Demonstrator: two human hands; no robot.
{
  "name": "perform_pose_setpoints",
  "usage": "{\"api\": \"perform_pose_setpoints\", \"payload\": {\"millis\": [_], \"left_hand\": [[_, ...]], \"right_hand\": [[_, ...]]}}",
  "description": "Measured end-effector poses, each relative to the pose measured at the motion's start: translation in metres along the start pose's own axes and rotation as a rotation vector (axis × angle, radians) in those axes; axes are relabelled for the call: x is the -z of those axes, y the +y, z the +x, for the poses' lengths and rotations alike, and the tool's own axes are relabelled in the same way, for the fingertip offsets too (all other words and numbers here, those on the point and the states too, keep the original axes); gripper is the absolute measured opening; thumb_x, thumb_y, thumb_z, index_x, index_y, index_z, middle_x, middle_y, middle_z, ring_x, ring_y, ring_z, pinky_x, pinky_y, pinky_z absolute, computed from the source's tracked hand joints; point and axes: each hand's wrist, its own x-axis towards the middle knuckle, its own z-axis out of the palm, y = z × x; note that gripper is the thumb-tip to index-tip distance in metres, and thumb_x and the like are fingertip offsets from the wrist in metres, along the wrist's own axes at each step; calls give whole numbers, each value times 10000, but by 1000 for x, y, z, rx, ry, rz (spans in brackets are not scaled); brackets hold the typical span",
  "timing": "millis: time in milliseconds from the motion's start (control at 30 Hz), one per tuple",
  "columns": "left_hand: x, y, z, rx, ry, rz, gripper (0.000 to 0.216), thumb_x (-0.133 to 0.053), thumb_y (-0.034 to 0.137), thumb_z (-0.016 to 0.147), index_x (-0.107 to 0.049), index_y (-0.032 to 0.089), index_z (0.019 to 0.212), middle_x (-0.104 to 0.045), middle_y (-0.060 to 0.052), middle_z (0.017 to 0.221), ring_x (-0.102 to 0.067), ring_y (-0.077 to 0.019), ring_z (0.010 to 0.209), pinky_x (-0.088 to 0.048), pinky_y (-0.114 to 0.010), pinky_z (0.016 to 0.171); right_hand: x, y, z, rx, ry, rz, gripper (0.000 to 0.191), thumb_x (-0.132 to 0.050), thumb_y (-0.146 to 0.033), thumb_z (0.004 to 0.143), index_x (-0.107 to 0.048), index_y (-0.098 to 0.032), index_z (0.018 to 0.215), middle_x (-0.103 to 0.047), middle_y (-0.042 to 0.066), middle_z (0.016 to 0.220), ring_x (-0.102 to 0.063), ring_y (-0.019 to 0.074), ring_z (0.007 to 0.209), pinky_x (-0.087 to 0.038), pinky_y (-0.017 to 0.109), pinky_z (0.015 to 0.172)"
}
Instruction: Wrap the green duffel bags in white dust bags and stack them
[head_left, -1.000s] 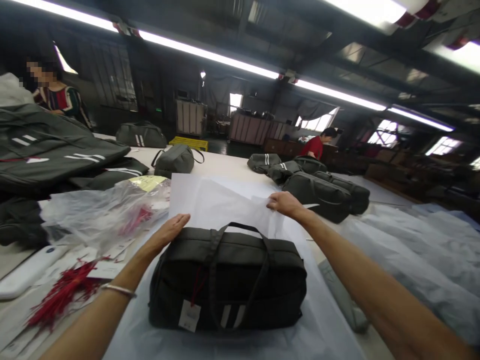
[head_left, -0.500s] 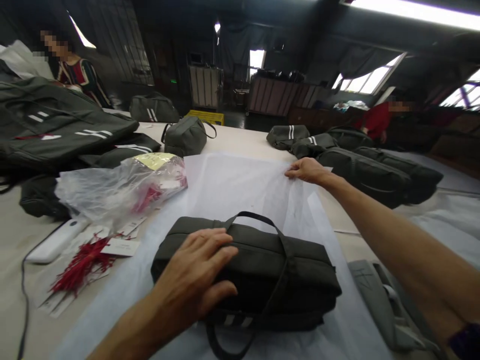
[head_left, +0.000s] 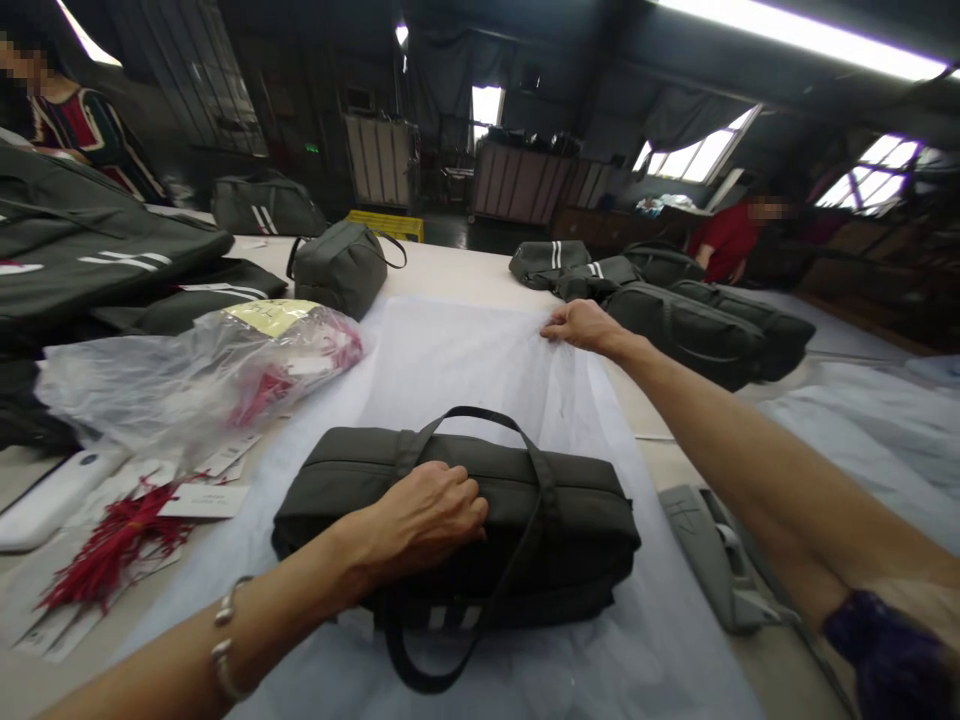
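A dark green duffel bag [head_left: 577, 500] with two black carry straps lies on a thin, translucent white plastic sheet [head_left: 442, 350]. On the front of the duffel, my left hand [head_left: 431, 515] rests with its fingers curled against the fabric. Its fingertips are partly hidden. Farther out, my right hand [head_left: 585, 325] pinches the right edge of the plastic sheet and holds it slightly raised. One strap arches up behind my left hand; the other hangs down the front, over two pale stripes.
To the left sit a clear plastic bag of tags [head_left: 277, 345], red-string tags [head_left: 120, 545] and a white device [head_left: 60, 495]. Dark bags lie at left [head_left: 150, 250] and right [head_left: 697, 325]. A grey tool [head_left: 709, 555] lies at right. Two people stand beyond.
My left hand has gone from lying spread on the duffel to curled fingers against its front. My right hand keeps its pinch on the sheet. The whole view has shifted left.
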Motion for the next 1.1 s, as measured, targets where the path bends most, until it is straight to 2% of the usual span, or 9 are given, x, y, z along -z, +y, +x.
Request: {"api": "perform_pose_setpoints", "payload": {"millis": [100, 233, 400, 567, 833, 967, 1033, 1100], "left_hand": [[8, -3, 3, -106, -30, 44, 166, -541, 282, 953, -549, 192, 814, -611, -17, 732, -538, -179, 624, -304, -353, 514], [17, -4, 3, -186, -7, 104, 143, -530, 178, 932, -536, 192, 789, -584, -8, 692, -513, -174, 608, -289, -351, 508], [18, -1, 0, -174, 5, 135, 135, -500, 180, 942, -517, 202, 810, -551, -2, 693, -499, -177, 619, -301, -356, 533], [22, 1, 10, -134, 46, 153, 161, -508, 221, 947, -508, 209, 787, -543, 1, 682, -473, -178, 581, -284, -362, 515], [25, -3, 20, -178, 52, 165, 141, -524, 176, 924, -519, 203, 786, -541, -5, 666, -464, -176, 597, -298, -359, 525], [29, -9, 22, -152, 10, 166, 146, -521, 149, 929, -538, 197, 792, -567, -5, 694, -474, -169, 619, -315, -363, 550], [26, -8, 23, -119, -3, 146, 139, -532, 170, 938, -553, 194, 803, -592, -1, 720, -503, -165, 644, -325, -359, 564], [19, -2, 21, -104, 0, 105, 154, -551, 253, 951, -565, 200, 807, -611, 7, 730, -530, -163, 659, -334, -351, 562]], "right_hand": [[3, -2, 0, 2, 19, -40, 137, -698, -291, 779, -765, -173, 794, -706, 16, 710, -588, 138, 682, -394, 244, 619], [6, -3, 4, 0, 61, -76, 139, -701, -299, 786, -776, -192, 832, -720, 24, 760, -613, 151, 740, -410, 236, 643], [10, -1, 20, -31, 107, -90, 146, -719, -318, 768, -777, -205, 841, -735, 33, 822, -633, 168, 799, -439, 234, 698], [16, 5, 32, -60, 127, -93, 160, -720, -336, 759, -775, -217, 851, -736, 34, 846, -643, 183, 825, -449, 247, 712], [38, 1, 38, -47, 170, -103, 175, -712, -355, 756, -780, -244, 874, -736, 21, 859, -639, 187, 841, -451, 260, 726], [63, -8, 17, 39, 180, -124, 168, -715, -364, 762, -781, -249, 865, -713, -5, 779, -622, 163, 787, -417, 253, 674], [73, -18, -8, 125, 167, -138, 158, -717, -372, 778, -777, -250, 857, -700, -18, 737, -615, 150, 751, -399, 249, 651], [77, -31, -47, 236, 141, -159, 147, -702, -373, 818, -768, -250, 864, -700, -22, 728, -615, 141, 717, -384, 247, 634]]}}
